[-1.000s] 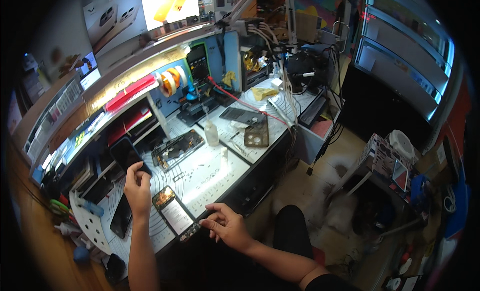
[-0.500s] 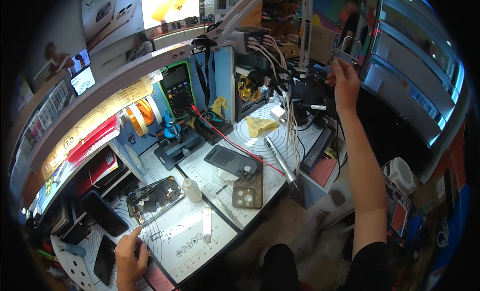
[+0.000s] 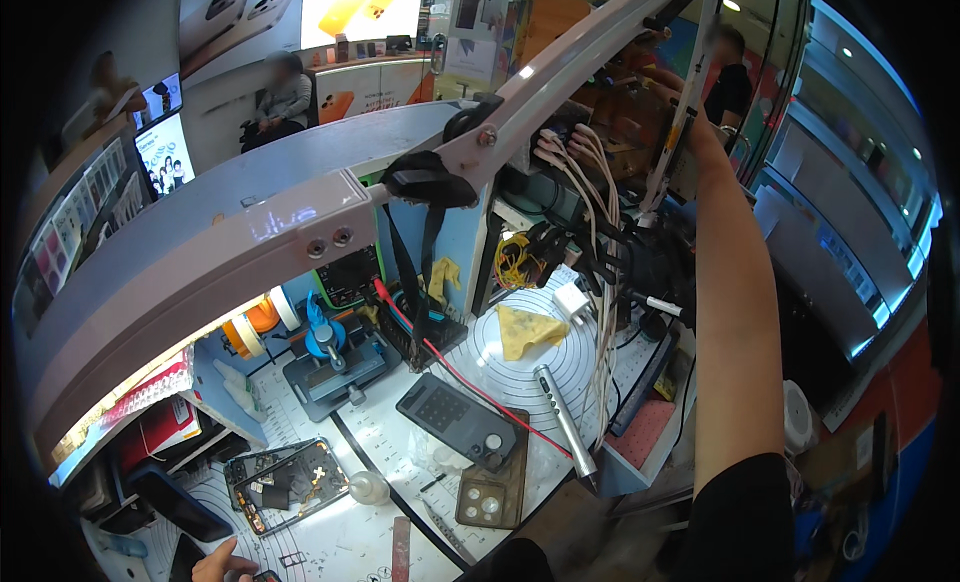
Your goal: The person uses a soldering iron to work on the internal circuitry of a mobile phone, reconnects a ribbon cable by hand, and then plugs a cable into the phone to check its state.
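Note:
My right arm stretches up and far right; my right hand (image 3: 704, 135) is by the lamp's upright post, which partly covers it, and its fingers cannot be made out. At the lower left edge my left hand (image 3: 222, 562) is partly cut off, its visible fingers loosely bent and apart, nothing seen in them. Near it lie a dark phone (image 3: 180, 502) and an opened phone (image 3: 285, 485) with bared inner parts. A small clear bottle (image 3: 369, 488) stands beside the opened phone. Mid-mat, a grey phone-like device (image 3: 455, 419) overlaps a brownish phone case (image 3: 490, 497).
A lamp arm (image 3: 290, 222) spans the bench. Behind are a blue-topped holder (image 3: 325, 332), a multimeter (image 3: 350, 279) and a yellow cloth (image 3: 530, 332). A silver pen-shaped tool (image 3: 565, 422), a red lead (image 3: 470, 382) and white cables (image 3: 605, 312) lie right. People are beyond the partition.
The view has tipped upward, so the bench sits lower in the picture. My right hand has reached farther out, behind the lamp post. My left hand now shows only at the lower edge.

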{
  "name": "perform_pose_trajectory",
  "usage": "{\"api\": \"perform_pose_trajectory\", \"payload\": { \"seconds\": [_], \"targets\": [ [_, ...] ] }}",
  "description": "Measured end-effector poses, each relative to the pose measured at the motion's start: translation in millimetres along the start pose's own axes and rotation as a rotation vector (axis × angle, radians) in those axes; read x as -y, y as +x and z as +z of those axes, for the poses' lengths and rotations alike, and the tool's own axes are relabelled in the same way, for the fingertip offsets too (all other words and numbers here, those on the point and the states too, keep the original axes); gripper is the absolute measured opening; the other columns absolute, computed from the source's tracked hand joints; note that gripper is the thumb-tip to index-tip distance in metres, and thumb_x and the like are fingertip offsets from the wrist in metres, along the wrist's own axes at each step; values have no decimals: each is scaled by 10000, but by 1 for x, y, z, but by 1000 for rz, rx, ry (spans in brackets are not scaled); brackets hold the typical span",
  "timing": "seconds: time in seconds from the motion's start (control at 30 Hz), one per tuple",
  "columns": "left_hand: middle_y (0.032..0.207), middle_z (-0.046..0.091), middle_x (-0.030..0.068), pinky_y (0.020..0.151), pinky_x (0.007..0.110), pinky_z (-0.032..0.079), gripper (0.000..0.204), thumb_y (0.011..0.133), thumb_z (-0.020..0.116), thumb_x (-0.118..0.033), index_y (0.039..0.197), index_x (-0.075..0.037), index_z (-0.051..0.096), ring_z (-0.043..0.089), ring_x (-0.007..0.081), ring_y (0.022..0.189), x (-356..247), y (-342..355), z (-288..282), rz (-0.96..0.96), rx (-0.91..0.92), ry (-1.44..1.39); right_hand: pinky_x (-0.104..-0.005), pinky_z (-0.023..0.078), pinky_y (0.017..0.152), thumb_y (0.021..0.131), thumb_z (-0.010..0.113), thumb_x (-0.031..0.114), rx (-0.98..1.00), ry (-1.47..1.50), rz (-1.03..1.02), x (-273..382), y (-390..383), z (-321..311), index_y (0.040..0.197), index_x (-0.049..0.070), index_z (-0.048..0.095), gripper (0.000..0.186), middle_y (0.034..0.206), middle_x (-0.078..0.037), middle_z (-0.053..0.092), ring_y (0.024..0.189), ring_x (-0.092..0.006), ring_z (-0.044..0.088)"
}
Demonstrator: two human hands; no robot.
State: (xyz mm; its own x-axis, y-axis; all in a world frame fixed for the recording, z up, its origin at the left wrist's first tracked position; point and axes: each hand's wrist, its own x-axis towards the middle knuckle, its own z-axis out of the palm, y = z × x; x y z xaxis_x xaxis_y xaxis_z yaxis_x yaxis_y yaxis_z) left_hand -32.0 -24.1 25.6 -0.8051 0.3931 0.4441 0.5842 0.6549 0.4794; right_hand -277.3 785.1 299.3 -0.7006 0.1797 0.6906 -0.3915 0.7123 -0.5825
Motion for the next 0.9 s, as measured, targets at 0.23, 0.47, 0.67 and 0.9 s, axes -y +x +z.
{"api": "perform_pose_trajectory", "payload": {
  "seconds": [0.23,0.47,0.67,0.9],
  "targets": [
    [764,710,117,695,320,531,438,818,577,-51,1233,68,651,679,209,689,2,0,8,-84,-28,-54,-321,501,965,909,642,61,-133,-186,192,-49,49,-2,1349,-21,585,451,1233,-132,668,1111,-225,648],
    [762,698,102,687,303,527,423,827,565,-5,1236,59,651,663,177,703,2,1,12,-114,-45,-56,-252,508,821,910,643,58,-452,102,-63,-27,13,-7,1278,27,670,370,1131,-85,699,937,-133,659],
    [674,641,101,644,307,464,454,731,609,-40,1173,57,630,620,198,632,13,-14,21,-93,-97,-6,-299,580,793,912,717,84,-816,596,-40,32,-14,-20,1203,-22,647,317,1105,-110,677,953,-209,688],
    [657,652,121,589,334,501,366,740,605,-5,1095,51,676,646,241,562,3,-2,21,-4,-175,-87,-379,633,850,880,686,-80,-743,580,-280,85,-54,-61,1070,-58,572,223,1035,-152,656,892,-290,708]
  ]
}}
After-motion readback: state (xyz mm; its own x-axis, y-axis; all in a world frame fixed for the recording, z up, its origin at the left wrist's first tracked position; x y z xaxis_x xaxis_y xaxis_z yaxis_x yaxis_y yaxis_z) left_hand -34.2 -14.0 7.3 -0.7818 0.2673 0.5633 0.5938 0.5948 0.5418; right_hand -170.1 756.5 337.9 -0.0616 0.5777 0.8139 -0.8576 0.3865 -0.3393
